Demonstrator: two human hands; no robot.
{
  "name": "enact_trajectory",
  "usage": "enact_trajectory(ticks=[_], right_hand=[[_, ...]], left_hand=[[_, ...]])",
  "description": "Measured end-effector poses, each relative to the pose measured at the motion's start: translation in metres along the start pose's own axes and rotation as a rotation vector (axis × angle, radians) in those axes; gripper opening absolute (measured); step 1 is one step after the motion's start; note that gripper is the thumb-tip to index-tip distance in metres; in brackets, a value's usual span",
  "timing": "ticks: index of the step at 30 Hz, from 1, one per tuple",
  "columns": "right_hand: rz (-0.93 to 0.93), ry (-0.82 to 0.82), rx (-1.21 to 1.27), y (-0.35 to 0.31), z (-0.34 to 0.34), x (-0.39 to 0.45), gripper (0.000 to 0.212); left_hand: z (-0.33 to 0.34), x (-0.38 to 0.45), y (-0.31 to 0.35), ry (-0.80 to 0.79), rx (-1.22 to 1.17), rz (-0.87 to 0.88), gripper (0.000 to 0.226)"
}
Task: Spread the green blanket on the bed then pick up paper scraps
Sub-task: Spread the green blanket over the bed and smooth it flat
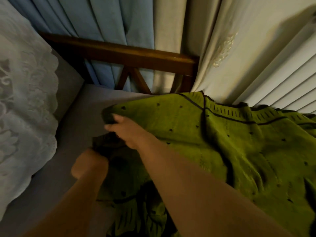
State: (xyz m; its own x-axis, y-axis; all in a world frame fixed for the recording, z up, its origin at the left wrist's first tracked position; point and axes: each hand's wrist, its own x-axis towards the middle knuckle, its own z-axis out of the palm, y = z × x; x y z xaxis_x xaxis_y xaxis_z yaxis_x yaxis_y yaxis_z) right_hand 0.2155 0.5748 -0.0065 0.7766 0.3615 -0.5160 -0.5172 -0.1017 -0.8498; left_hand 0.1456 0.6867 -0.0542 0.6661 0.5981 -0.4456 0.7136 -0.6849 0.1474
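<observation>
The green blanket (222, 142), patterned with dark lines and small dark spots, lies rumpled over the right half of the grey bed sheet (80, 117). My right hand (124, 132) grips the blanket's left edge near the middle of the bed, fingers curled over the cloth. My left hand (89, 165) is closed in a fist on a darker fold of the same edge, lower and to the left. Both forearms reach in from the bottom. No paper scraps are in view.
A white lace cover (25, 100) drapes over the bed's left side. A dark wooden bed frame (130, 57) runs across behind the mattress. Blue curtains (102, 19) and cream curtains (213, 40) hang behind it. A white slatted surface (282, 74) stands at the right.
</observation>
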Motion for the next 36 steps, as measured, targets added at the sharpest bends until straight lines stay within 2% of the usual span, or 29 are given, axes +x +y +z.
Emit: enact_trajectory(ticks=[2,4,5,7,10,12,14,17,19,21,23,26,28,31,33,36], right_hand=[[0.039,-0.106,-0.079,0.009,0.02,0.007,0.051],[0.071,-0.082,-0.227,0.022,0.02,0.008,0.052],[0.087,-0.061,-0.3,0.028,0.014,0.006,0.054],[0.088,0.017,-0.387,0.044,-0.007,0.0,0.055],[0.07,0.284,-0.529,0.073,-0.06,-0.004,0.037],[0.122,0.547,-0.82,0.086,-0.103,-0.007,0.032],[0.232,0.758,-1.093,0.094,-0.145,-0.014,0.051],[0.422,0.902,-1.183,0.103,-0.199,-0.03,0.078],[0.513,0.912,-1.19,0.111,-0.22,-0.035,0.087],[0.569,0.912,-1.192,0.116,-0.233,-0.036,0.086],[0.607,0.912,-1.177,0.124,-0.249,-0.032,0.078],[0.598,0.92,-1.06,0.126,-0.258,-0.027,0.056],[0.575,0.938,-0.971,0.124,-0.259,-0.026,0.051],[0.499,0.975,-0.814,0.116,-0.26,-0.024,0.051],[0.385,0.992,-0.748,0.109,-0.256,-0.018,0.044],[0.044,0.949,-0.618,0.092,-0.235,0.003,0.04]], left_hand=[[0.004,0.023,-0.012,-0.06,0.047,-0.057,0.044],[0.016,0.045,-0.013,-0.145,0.096,-0.139,0.067],[0.016,0.043,-0.006,-0.158,0.116,-0.183,0.071],[0.013,0.029,0.017,-0.049,0.026,-0.216,0.06],[0.015,0.015,0.044,0.096,-0.034,0.072,0.062],[0.015,0.01,0.065,0.146,-0.051,0.269,0.074],[0.022,0.013,0.089,0.209,-0.047,0.38,0.084],[0.034,0.016,0.119,0.253,0.076,0.466,0.089],[0.039,0.023,0.131,0.198,0.111,0.472,0.088],[0.043,0.033,0.14,0.1,0.09,0.444,0.091],[0.057,0.045,0.149,-0.002,0.072,0.408,0.095],[0.072,0.06,0.156,-0.147,0.092,0.383,0.102],[0.078,0.063,0.155,-0.197,0.173,0.431,0.099],[0.073,0.063,0.154,-0.069,0.336,0.55,0.059],[0.056,0.067,0.157,0.095,0.222,0.545,0.035],[0.018,0.089,0.158,0.311,-0.08,0.372,0.038]])
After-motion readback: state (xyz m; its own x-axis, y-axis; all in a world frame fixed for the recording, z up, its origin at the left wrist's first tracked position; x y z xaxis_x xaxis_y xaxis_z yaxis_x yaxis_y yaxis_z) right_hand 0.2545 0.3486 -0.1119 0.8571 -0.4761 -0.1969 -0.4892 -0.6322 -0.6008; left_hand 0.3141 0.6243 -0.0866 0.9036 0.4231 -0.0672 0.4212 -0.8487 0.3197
